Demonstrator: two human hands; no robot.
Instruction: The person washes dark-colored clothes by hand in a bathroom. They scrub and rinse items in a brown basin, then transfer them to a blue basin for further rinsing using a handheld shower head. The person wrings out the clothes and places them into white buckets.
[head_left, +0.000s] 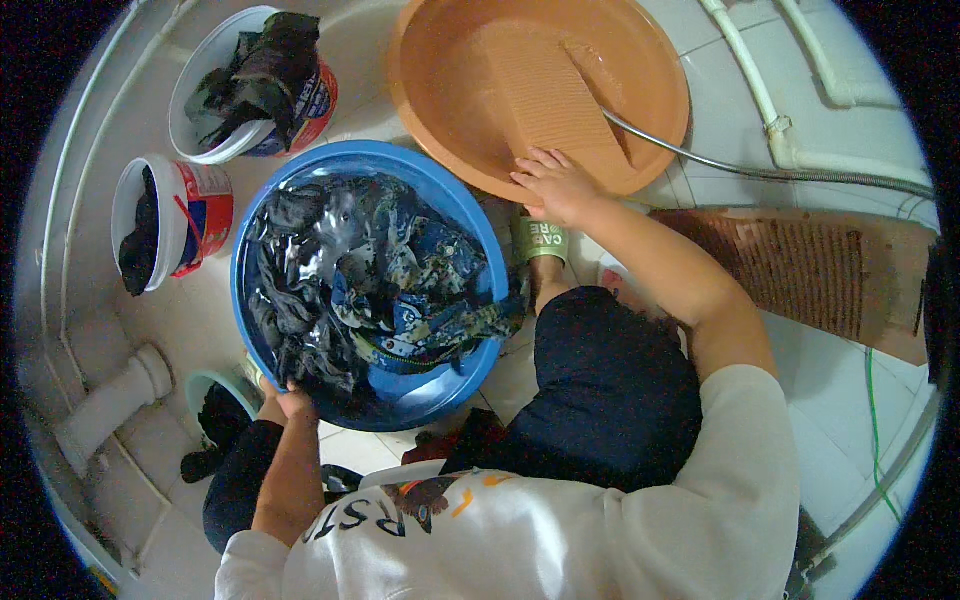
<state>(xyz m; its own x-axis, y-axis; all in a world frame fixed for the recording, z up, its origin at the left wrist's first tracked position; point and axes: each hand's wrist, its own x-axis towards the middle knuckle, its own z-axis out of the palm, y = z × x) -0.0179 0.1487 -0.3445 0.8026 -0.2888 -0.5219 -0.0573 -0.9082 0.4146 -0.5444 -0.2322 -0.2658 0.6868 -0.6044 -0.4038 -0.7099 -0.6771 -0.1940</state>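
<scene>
The blue basin (470,235), lying at nine o'clock from centre, is brimming with dark, soaked clothes (350,280). The left hand (290,402) is gripping its near rim; the right hand (556,185) is resting open on the orange basin (640,60) at twelve o'clock.

blue basin (300,180) of wet dark clothes (370,270) centre; left hand (290,403) gripping its rim at 7 o'clock. right hand (555,185) on orange basin (650,110) rim, 1 o'clock, beside washboard (545,95). two white buckets (190,100) at 10 o'clock.
</scene>
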